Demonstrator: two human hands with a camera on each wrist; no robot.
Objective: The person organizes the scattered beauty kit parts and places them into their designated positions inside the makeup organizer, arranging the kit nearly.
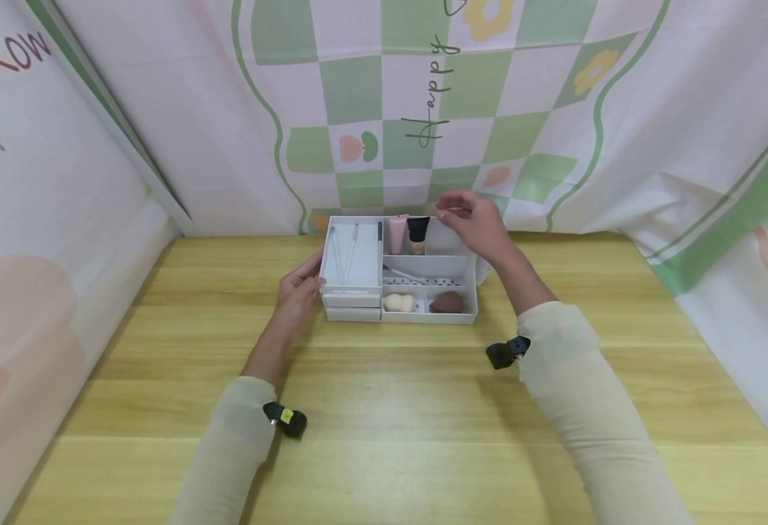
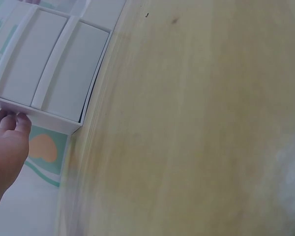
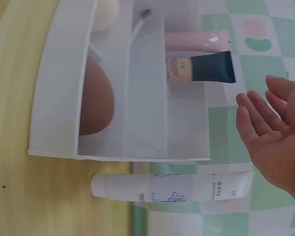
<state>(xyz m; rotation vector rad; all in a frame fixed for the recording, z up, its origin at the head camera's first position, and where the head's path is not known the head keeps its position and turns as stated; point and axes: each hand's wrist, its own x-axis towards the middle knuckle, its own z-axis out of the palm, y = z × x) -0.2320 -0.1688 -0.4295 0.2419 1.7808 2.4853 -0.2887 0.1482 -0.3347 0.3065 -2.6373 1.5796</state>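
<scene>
Organizer (image 1: pixel 398 270), white plastic w/ several compartments, sat on the wooden tabletop (image 1: pixel 397 408) near the back curtain. Left hand (image 1: pixel 298 292) rested against its left side, fingers straight & relaxed, tips touching the box wall, gripping nothing. Right hand (image 1: pixel 472 219) hovered over the back right compartment, palm open, fingers loosely spread, holding nothing. Pink tube (image 3: pixel 196 40) & black-capped foundation tube (image 3: pixel 200 68) stood in the back middle section; brown sponge (image 3: pixel 94 97) & beige sponge (image 1: pixel 400 302) lay in the front sections. White tube (image 3: pixel 172 187) lay outside, just beside the organizer's right wall
</scene>
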